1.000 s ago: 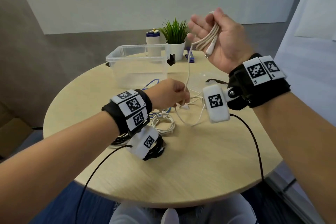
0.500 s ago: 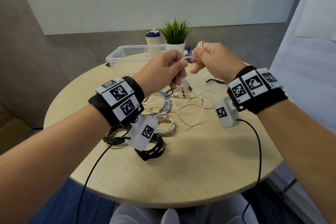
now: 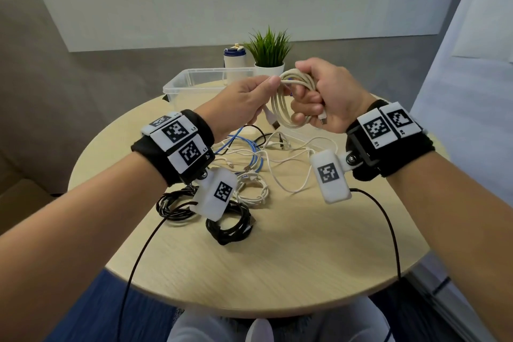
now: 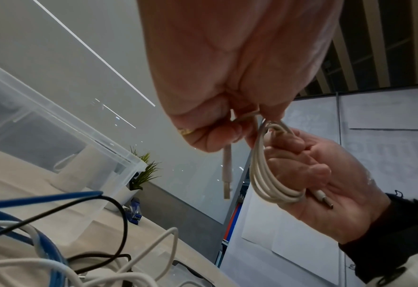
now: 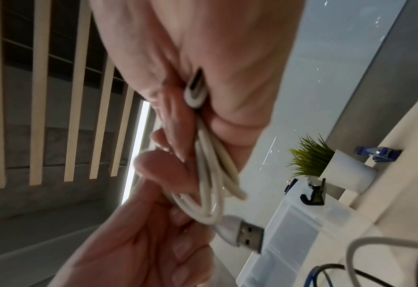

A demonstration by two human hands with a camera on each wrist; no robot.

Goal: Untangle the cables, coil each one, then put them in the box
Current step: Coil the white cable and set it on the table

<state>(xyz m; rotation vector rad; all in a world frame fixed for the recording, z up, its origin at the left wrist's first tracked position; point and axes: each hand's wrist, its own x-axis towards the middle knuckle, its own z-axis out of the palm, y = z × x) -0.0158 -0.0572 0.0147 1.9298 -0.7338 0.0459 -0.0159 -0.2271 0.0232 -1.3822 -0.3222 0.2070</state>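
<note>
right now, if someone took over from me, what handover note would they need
Right hand: grips the beige cable, coiled into loops, above the table.
Left hand: pinches the same cable near its USB plug.
Done: two black coils and a white coil lie on the table.
Left: finish this coil; untangle and coil the blue cable, the white cable and a thin black cable; nothing shows in the clear box yet, so box all of them.

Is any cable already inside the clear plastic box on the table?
No, the clear plastic box looks empty in the head view; the beige cable is in both hands and the rest lie on the table.
</note>
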